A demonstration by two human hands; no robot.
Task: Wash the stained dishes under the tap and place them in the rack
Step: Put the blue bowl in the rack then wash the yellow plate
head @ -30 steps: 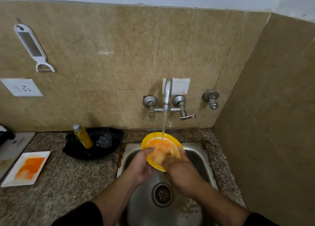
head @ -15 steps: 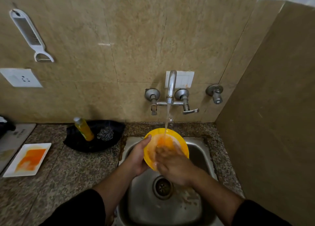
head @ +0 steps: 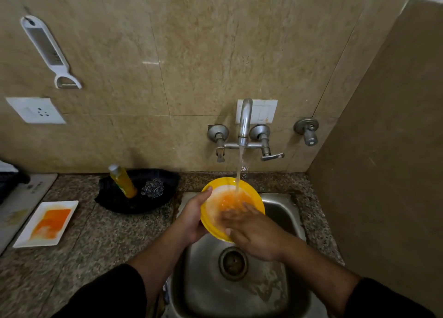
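Yellow plate [head: 257,197], rim in left fingers [head: 204,196], right fingers [head: 236,215] flat inside

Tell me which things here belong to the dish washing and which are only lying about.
Job: yellow bowl, left hand holding it, right hand inside it, running tap, sink, stained white plate.
Lying about: hanging grater, wall socket, orange bottle, steel scrubber.
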